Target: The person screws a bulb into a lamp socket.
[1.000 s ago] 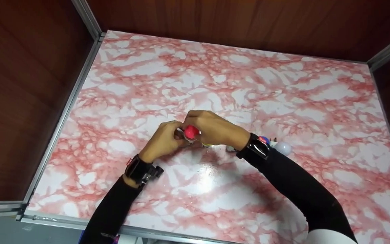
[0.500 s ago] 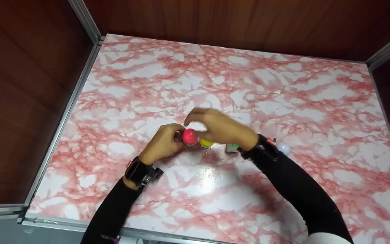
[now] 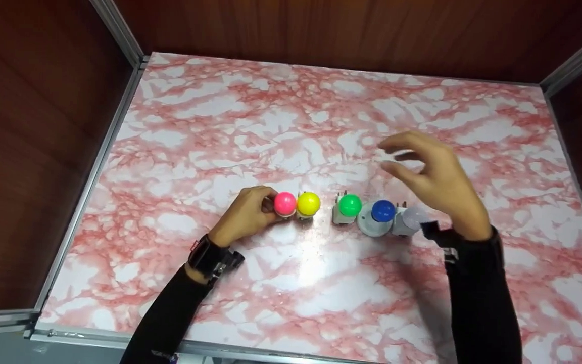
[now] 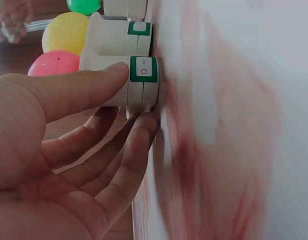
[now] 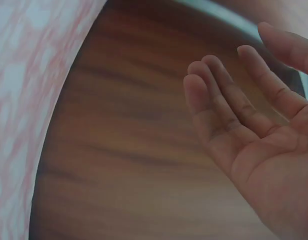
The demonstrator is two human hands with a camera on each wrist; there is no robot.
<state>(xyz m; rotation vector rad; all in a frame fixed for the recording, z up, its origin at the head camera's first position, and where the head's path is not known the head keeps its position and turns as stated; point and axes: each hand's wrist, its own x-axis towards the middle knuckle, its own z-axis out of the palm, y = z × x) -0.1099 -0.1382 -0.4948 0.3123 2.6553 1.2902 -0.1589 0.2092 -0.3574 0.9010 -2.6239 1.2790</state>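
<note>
My left hand (image 3: 248, 210) grips a white bulb holder (image 4: 150, 93) that carries a pink bulb (image 3: 285, 203). In the left wrist view the thumb lies along the holder's side, beside its green-framed switch (image 4: 144, 69), and the fingers curl behind. Right beside it stands a similar holder with a yellow bulb (image 3: 308, 203). Farther right come a green bulb (image 3: 350, 205), a blue bulb (image 3: 383, 211) over a round white base (image 3: 368, 224), and a white bulb (image 3: 414, 218). Above the table, past the row's right end, my right hand (image 3: 432, 174) holds nothing, its fingers spread and gently bent.
The bulbs form a row across a red-and-white marbled table (image 3: 250, 121). Metal prongs stick out from the holders of the green and white bulbs. Dark wooden panels (image 3: 341, 35) with metal framing enclose the back and sides.
My right hand has let go near the pink bulb and swung away to the right, uncovering the yellow, green and blue bulbs. The left hand stays at the pink bulb's holder.
</note>
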